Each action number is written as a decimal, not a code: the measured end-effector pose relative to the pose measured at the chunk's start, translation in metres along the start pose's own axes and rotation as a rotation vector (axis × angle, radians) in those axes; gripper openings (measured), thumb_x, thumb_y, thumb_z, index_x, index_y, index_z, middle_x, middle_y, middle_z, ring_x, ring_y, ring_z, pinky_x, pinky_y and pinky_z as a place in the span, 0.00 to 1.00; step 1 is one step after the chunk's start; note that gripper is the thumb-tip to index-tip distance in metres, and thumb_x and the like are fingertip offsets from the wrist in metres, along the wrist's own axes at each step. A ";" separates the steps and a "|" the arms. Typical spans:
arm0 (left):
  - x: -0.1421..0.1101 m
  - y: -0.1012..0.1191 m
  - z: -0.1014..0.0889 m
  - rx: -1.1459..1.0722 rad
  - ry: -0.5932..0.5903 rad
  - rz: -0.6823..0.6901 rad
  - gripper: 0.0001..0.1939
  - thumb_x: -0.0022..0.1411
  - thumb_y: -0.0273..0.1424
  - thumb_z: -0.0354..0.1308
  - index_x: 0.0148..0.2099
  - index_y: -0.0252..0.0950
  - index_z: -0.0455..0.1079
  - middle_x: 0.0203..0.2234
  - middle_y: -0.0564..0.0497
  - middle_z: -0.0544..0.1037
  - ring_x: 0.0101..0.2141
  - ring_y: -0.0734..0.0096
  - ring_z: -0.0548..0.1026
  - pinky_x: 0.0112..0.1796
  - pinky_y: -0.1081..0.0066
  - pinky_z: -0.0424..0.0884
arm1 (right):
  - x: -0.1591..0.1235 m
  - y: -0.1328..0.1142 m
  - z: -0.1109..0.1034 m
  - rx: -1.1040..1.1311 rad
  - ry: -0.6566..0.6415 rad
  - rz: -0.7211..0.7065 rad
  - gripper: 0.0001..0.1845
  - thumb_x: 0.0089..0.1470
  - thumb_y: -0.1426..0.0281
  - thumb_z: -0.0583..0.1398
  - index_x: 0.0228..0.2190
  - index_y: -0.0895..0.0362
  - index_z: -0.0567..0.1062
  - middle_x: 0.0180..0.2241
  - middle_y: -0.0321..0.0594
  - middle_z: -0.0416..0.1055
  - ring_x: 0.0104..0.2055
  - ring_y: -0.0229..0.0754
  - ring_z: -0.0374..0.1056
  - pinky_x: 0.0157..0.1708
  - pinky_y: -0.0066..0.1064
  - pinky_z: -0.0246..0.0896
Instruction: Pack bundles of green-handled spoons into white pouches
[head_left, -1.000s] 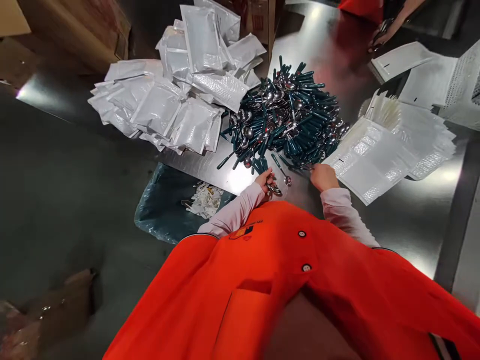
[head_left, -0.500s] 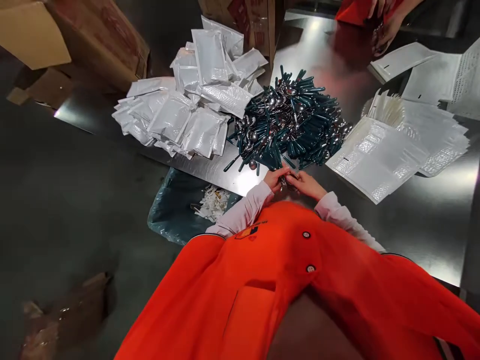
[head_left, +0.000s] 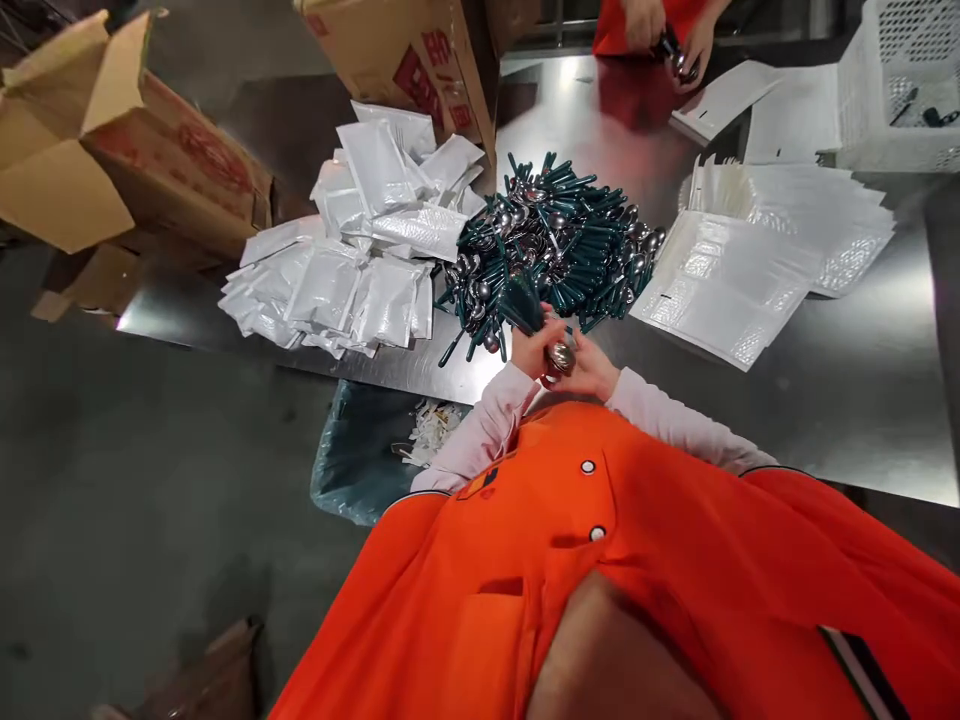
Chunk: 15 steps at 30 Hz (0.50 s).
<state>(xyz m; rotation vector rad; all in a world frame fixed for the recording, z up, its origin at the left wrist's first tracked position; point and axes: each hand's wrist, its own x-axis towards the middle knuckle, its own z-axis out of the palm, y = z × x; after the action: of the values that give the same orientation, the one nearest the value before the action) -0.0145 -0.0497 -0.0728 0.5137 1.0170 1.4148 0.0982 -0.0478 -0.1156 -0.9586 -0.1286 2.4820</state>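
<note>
A bundle of spoons with dark green handles (head_left: pixel 520 302) and shiny bowls (head_left: pixel 560 357) is held close to my apron at the table edge. My left hand (head_left: pixel 531 348) is closed around its middle, the handles pointing away from me. Against the bowl end, my right hand (head_left: pixel 592 370) is closed with its fingers partly hidden behind the metal. Just beyond both hands lies a large heap of the same green-handled spoons (head_left: pixel 589 235) on the metal table (head_left: pixel 847 400).
White padded packets (head_left: pixel 326 285) are piled at left, flat white padded envelopes (head_left: pixel 731 275) at right. Cardboard boxes (head_left: pixel 187 150) stand behind. A lined bin (head_left: pixel 352 450) with white scraps sits below the table edge. Across the table, another person's hands (head_left: pixel 697 50) hold cutlery near a white basket (head_left: pixel 900 140).
The view has shifted, showing more of the boxes and the basket. The bundle in my hands has tilted, so its spoon bowls now show between my hands.
</note>
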 end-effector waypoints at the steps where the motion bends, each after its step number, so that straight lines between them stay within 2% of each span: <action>1: 0.003 0.005 0.002 -0.059 0.057 0.002 0.22 0.45 0.33 0.76 0.38 0.38 0.68 0.16 0.65 0.60 0.17 0.82 0.62 0.27 0.74 0.65 | -0.005 0.001 -0.001 -0.003 -0.028 0.008 0.13 0.64 0.59 0.52 0.38 0.53 0.72 0.33 0.39 0.78 0.36 0.44 0.74 0.37 0.40 0.73; 3: 0.011 0.015 0.004 -0.136 0.202 0.028 0.18 0.51 0.33 0.73 0.37 0.38 0.66 0.15 0.66 0.55 0.16 0.84 0.59 0.28 0.75 0.66 | -0.016 0.005 0.001 -0.022 -0.042 -0.036 0.07 0.58 0.67 0.59 0.38 0.55 0.74 0.37 0.41 0.79 0.39 0.43 0.75 0.40 0.38 0.74; 4: 0.015 0.020 0.005 -0.151 0.275 0.048 0.16 0.54 0.33 0.71 0.36 0.38 0.66 0.15 0.66 0.54 0.16 0.84 0.58 0.28 0.75 0.67 | -0.020 0.009 0.003 -0.058 -0.047 -0.094 0.08 0.53 0.72 0.63 0.38 0.56 0.74 0.39 0.42 0.79 0.40 0.42 0.76 0.42 0.36 0.73; 6: 0.022 0.027 0.007 -0.151 0.384 0.088 0.14 0.58 0.33 0.68 0.35 0.38 0.64 0.15 0.66 0.54 0.16 0.84 0.58 0.30 0.76 0.69 | -0.023 0.017 0.010 -0.185 -0.011 -0.248 0.16 0.43 0.79 0.68 0.36 0.55 0.76 0.40 0.40 0.79 0.41 0.41 0.75 0.44 0.33 0.72; 8: 0.024 0.029 0.009 -0.138 0.420 0.121 0.12 0.60 0.31 0.66 0.35 0.38 0.63 0.15 0.65 0.54 0.16 0.84 0.58 0.32 0.76 0.69 | -0.022 0.023 0.017 -0.329 0.079 -0.415 0.20 0.37 0.81 0.70 0.35 0.55 0.76 0.38 0.37 0.78 0.39 0.39 0.74 0.42 0.31 0.70; 11: 0.020 0.028 0.008 -0.121 0.367 0.125 0.10 0.61 0.30 0.65 0.36 0.39 0.64 0.15 0.65 0.54 0.17 0.82 0.60 0.33 0.75 0.69 | -0.016 0.025 0.021 -0.503 0.167 -0.547 0.13 0.42 0.75 0.71 0.32 0.55 0.76 0.29 0.35 0.76 0.30 0.36 0.69 0.33 0.28 0.66; 13: 0.014 0.028 0.005 -0.122 0.266 0.108 0.09 0.60 0.30 0.64 0.38 0.39 0.66 0.16 0.64 0.57 0.18 0.81 0.62 0.35 0.74 0.71 | -0.015 0.022 0.022 -0.545 0.145 -0.514 0.09 0.49 0.68 0.69 0.28 0.56 0.74 0.24 0.34 0.72 0.25 0.34 0.64 0.26 0.26 0.61; 15: 0.008 0.031 0.001 -0.110 0.126 0.075 0.08 0.59 0.29 0.64 0.41 0.40 0.68 0.17 0.62 0.59 0.19 0.80 0.63 0.36 0.73 0.72 | -0.018 0.018 0.021 -0.472 0.065 -0.390 0.12 0.54 0.64 0.66 0.26 0.56 0.70 0.21 0.33 0.68 0.21 0.33 0.60 0.21 0.24 0.54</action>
<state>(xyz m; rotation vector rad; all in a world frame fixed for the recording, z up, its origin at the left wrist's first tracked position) -0.0327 -0.0369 -0.0490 0.3895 1.0225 1.5762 0.0887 -0.0705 -0.0932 -1.0727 -0.8266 2.0908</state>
